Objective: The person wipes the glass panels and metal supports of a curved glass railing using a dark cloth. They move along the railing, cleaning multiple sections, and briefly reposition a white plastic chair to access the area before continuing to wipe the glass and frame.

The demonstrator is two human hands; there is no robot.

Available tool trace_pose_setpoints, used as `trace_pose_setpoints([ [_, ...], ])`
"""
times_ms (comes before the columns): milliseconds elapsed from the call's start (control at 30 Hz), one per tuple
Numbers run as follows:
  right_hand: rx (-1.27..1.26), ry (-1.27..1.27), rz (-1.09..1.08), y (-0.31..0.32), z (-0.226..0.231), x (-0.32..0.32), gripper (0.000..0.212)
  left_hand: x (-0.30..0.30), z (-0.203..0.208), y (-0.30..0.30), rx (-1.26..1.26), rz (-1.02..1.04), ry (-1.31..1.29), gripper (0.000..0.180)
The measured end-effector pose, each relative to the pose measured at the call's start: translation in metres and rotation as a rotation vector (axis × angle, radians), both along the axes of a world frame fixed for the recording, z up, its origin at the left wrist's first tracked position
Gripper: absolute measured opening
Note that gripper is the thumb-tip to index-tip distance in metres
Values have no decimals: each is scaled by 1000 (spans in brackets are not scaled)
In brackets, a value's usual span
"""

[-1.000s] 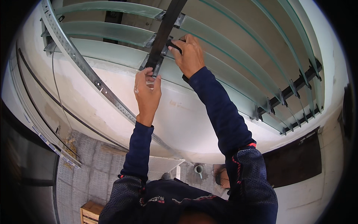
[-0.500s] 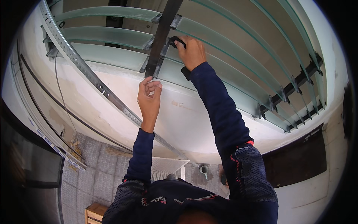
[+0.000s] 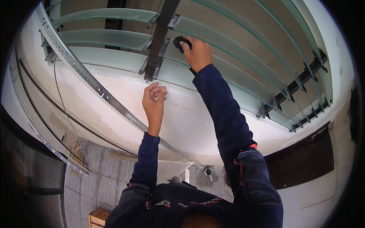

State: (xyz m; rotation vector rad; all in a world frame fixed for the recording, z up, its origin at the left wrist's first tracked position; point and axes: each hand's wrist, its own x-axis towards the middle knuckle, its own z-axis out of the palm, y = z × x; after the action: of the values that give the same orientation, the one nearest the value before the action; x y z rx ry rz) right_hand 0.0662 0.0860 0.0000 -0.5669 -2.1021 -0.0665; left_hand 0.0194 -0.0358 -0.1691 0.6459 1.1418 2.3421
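Note:
My right hand is closed around a small black object, whose exact kind I cannot make out. It is raised in front of the frosted glass slats of a louvre window, just right of the dark upright post. Below the post's lower end, my left hand is held up with fingers loosely curled and a gap to the thumb. Nothing shows in it. Grey clips along the post hold the slat ends.
A perforated metal strip slants across the left side, with a thin cable beyond it. Under the window runs a pale wall. Down on the paving stand a pale cup-like vessel, a white mesh panel and a wooden box.
The black object, in my right hand, has come slightly away from the post to the right. My left hand has dropped a little below the post's end. The view has shifted slightly.

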Motion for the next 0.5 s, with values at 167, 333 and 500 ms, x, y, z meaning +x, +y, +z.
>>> trace_pose_setpoints([
  [167, -75, -78, -62, -10, 1, -25, 22, 0, -6, -5, -2, 11, 11, 31],
  [333, -338, -243, 588, -32, 4, 18, 21, -10, 0, -10, 20, 8, -7, 32],
  [500, -207, -41, 187, -20, 5, 18, 26, -7, 3, -13, 11, 0, -38, 32],
])
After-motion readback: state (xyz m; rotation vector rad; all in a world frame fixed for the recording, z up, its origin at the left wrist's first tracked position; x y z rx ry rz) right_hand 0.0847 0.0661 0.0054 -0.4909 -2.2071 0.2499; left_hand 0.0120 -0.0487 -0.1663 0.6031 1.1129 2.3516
